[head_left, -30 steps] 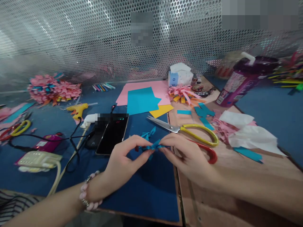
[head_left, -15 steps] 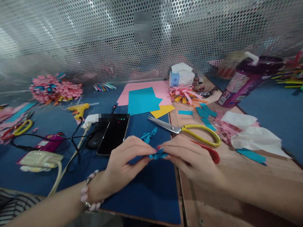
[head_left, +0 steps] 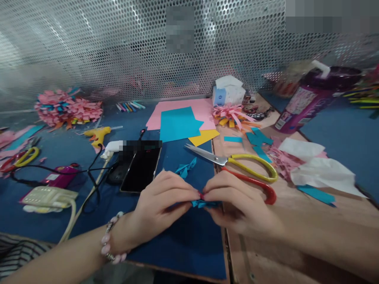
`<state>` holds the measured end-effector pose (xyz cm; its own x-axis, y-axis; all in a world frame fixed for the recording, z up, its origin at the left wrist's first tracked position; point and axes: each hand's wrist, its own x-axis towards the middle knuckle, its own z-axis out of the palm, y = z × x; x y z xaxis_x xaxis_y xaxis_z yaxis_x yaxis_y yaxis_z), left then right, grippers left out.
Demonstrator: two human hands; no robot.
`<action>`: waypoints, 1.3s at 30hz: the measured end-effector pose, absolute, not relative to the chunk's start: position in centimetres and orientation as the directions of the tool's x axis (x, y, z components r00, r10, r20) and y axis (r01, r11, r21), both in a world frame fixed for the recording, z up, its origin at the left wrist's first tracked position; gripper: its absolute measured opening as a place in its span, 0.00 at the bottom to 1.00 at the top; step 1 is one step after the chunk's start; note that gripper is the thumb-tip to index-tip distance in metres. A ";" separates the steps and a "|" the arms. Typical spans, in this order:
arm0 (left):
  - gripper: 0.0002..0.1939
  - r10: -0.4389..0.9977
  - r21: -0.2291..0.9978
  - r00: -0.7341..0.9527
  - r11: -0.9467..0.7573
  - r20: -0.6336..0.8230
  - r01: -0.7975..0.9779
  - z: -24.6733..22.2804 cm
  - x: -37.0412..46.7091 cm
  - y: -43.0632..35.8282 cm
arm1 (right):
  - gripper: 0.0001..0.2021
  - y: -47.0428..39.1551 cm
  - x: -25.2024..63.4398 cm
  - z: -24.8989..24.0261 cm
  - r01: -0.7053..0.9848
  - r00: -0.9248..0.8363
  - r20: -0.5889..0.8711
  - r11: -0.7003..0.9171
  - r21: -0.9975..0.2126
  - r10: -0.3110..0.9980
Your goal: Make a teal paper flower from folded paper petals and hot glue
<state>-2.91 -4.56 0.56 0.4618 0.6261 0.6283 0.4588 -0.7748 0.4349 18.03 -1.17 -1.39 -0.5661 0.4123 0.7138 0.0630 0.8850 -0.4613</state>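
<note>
Paper (head_left: 203, 204), blue and creased into small pointed folds, sits between the two hands, above the front of the blue desk (head_left: 192, 252) and close to the seam where bare wood begins on the right. The left hand (head_left: 166, 199) has its grip closed to a pinch on one end of the folds, thumb below and fingers above; a bracelet (head_left: 105, 250) of pink beads circles its wrist. The right hand (head_left: 239, 197) pinches the other end, its grip likewise drawn together. The fingertips of both hands nearly meet over the folds and hide part of them.

Just beyond the hands lies a second folded blue piece (head_left: 186, 168). Scissors (head_left: 207, 154) with one yellow and one red handle rest beyond the right hand, blades slightly parted and pointing left. A black smartphone (head_left: 142, 169) lies beyond the left hand. Farther back, a blue sheet (head_left: 179, 124) overlaps pink sheets (head_left: 152, 120), with a yellow sheet (head_left: 207, 137) at its near right corner. A tissue box (head_left: 227, 96) stands behind fringed pink and orange paper strips (head_left: 231, 114). A yellow glue gun (head_left: 99, 135) lies well to the left.
</note>
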 end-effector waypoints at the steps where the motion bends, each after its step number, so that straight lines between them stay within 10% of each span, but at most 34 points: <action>1: 0.11 0.626 0.435 0.465 -0.775 0.626 0.458 0.5 -2.9 -4.6 | 0.12 -1.2 18.0 -1.4 0.057 -0.565 0.715 0.884 -0.464 0.412; 39: 0.05 0.559 0.354 0.578 -0.827 0.594 0.436 0.6 -3.1 -5.0 | 0.10 -1.7 17.7 -1.9 -0.063 -0.519 0.786 0.903 -0.426 0.335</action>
<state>-3.08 -5.01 0.64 0.5780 0.5592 0.5943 0.4362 -0.8272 0.3541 17.66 -1.70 -1.91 -0.5191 0.3350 0.7863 -0.0627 0.9026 -0.4259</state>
